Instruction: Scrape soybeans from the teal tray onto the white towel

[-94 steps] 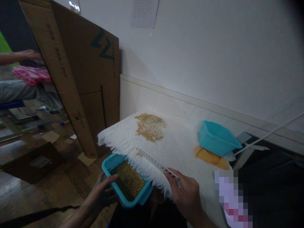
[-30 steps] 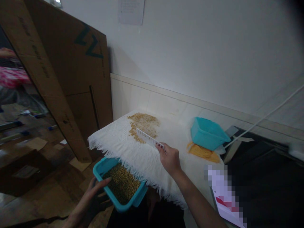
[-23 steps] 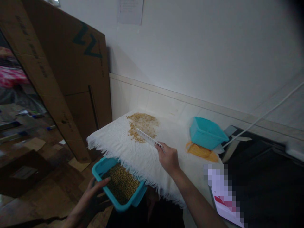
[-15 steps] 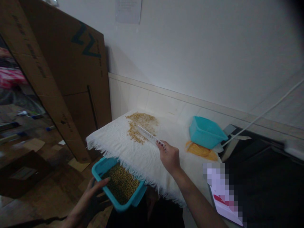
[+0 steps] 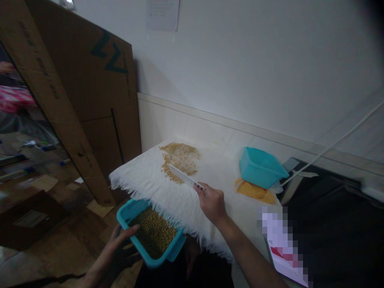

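Seven o'clock: our left hand [image 5: 115, 246] clasps teal rectangular plastic bin [image 5: 155, 263], round tan beans [image 5: 159, 228] within; right hand [image 5: 213, 203] pinches flat white strip [image 5: 182, 175].

Tan beans [image 5: 180, 153] lie scattered on white cloth [image 5: 141, 172] beside a slanting white strip [image 5: 182, 176], more in a blue tub [image 5: 151, 262] below.

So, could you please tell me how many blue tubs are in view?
2: one tub with beans, in the left hand; the other tub, just beyond the orange item. Others could be hidden.
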The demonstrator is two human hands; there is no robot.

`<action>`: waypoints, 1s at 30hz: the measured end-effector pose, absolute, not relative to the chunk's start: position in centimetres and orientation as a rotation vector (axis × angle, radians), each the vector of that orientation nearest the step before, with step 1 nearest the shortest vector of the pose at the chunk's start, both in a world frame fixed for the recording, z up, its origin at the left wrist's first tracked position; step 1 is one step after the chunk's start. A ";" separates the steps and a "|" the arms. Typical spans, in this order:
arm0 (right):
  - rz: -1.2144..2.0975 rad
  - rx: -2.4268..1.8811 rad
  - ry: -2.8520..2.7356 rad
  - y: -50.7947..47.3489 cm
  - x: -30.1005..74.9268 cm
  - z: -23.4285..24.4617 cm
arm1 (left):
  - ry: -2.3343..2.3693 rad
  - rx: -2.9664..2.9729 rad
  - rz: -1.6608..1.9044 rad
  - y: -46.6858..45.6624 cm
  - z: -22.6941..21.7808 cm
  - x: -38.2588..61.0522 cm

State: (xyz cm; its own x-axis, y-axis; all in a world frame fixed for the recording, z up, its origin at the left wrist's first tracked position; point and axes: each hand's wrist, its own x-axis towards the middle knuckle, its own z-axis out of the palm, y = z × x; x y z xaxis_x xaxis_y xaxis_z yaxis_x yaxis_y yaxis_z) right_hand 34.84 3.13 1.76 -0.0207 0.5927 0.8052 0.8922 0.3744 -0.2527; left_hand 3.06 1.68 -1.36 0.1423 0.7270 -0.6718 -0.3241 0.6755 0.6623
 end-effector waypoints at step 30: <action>-0.488 -1.093 -1.801 2.1 33.3 2.5 | 1.213 0.493 0.824 1.1 -1.3 3.4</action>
